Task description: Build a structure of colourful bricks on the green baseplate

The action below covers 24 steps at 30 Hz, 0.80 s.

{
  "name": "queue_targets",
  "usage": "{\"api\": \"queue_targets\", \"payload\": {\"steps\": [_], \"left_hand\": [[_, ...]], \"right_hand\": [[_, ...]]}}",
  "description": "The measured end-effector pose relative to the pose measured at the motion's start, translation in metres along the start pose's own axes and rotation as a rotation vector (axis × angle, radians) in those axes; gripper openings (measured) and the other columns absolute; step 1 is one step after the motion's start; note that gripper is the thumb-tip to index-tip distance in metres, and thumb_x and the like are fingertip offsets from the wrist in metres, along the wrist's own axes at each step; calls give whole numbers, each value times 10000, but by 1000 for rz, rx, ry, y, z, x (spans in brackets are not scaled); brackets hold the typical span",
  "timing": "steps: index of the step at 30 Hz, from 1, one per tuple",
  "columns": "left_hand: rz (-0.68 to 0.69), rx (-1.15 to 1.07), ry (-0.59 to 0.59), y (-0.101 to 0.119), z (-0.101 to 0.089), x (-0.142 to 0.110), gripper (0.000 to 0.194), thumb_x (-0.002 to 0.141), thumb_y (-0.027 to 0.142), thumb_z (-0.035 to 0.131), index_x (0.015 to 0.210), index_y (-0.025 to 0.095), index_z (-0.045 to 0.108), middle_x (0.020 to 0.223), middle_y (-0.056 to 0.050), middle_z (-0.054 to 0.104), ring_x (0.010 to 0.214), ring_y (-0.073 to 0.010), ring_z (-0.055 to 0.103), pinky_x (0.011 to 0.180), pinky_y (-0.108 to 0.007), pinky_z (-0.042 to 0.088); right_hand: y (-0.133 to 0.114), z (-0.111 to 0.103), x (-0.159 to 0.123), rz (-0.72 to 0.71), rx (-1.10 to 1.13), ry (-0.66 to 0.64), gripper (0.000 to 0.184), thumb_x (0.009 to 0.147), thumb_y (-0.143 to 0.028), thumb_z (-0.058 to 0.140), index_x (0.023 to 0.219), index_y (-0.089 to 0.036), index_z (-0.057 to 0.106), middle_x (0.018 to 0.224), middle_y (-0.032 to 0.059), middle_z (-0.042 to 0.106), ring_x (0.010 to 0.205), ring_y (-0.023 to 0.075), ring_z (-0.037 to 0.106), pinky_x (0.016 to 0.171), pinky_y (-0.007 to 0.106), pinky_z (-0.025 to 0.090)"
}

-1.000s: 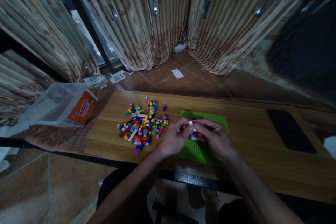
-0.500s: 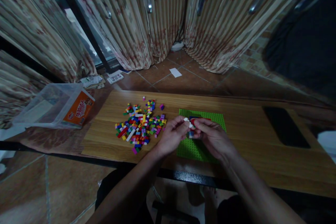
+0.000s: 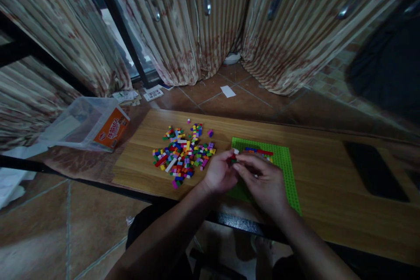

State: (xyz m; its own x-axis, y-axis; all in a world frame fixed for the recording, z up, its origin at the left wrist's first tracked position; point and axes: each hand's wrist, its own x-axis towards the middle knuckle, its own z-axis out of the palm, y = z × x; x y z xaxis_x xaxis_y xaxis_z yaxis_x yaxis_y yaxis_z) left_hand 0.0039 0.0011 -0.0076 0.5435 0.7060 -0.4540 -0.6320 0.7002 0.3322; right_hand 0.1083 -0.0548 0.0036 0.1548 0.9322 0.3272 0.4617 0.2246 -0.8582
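Observation:
My left hand (image 3: pixel 222 171) is turned partly palm up with its fingers curled round a few small toy bricks (image 3: pixel 236 152), of which white and red bits show. Fingertips of my right hand (image 3: pixel 266 180) meet them there, closed in a pinch; what lies between those fingers is mostly hidden. Both hands are over the green studded baseplate (image 3: pixel 293 183) and cover much of it. A row of bricks with a long red one (image 3: pixel 264 152) sits on the baseplate just beyond my right hand.
Left of the baseplate lies a loose pile of many-coloured bricks (image 3: pixel 180 151) on the wooden table (image 3: pixel 138 157). A clear plastic box (image 3: pixel 78 124) with an orange label stands past the table's left end. A black phone-like slab (image 3: pixel 376 170) lies at the right.
The view has swung left, so the table appears shifted right. My left hand has turned more palm up, and my right hand has rolled over, its fingers now pointing into the left hand.

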Motion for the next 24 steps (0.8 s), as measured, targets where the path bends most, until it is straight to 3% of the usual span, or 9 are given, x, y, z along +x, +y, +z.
{"api": "queue_targets", "payload": {"steps": [3,6,12,18,24], "left_hand": [[16,13,-17,-3,-1,0,61,764,111,596,708,122,620,672,-8,606,638,-110,589,737,-240,493],[54,17,-15,-4,-2,0,45,772,111,605,737,115,632,723,-29,644,685,-119,621,750,-238,499],[8,-74,-45,2,5,-6,149,854,169,534,743,127,624,966,-103,706,852,-154,653,813,-253,498],[-3,-50,-154,5,5,-7,166,861,231,528,722,162,587,1083,-87,675,1009,-186,618,830,-276,498],[-13,-27,-128,3,6,-7,180,864,239,514,710,165,572,1086,-86,663,904,-158,617,786,-257,497]], "right_hand": [[1,-9,3,-34,-40,106,90,856,-241,632,906,-232,707,887,24,703,800,153,666,695,279,538],[4,-17,7,-54,-111,160,80,864,-249,625,876,-230,702,862,20,701,787,154,661,686,277,528],[6,-16,5,-128,-187,86,97,885,-237,591,902,-230,687,864,18,699,784,155,665,714,288,529],[10,-12,4,-149,-342,0,178,916,-254,540,1034,-246,673,997,54,698,911,187,663,795,329,529],[17,-10,4,-169,-433,-6,193,938,-278,508,1025,-224,672,1013,70,690,910,199,655,813,348,517]]}}
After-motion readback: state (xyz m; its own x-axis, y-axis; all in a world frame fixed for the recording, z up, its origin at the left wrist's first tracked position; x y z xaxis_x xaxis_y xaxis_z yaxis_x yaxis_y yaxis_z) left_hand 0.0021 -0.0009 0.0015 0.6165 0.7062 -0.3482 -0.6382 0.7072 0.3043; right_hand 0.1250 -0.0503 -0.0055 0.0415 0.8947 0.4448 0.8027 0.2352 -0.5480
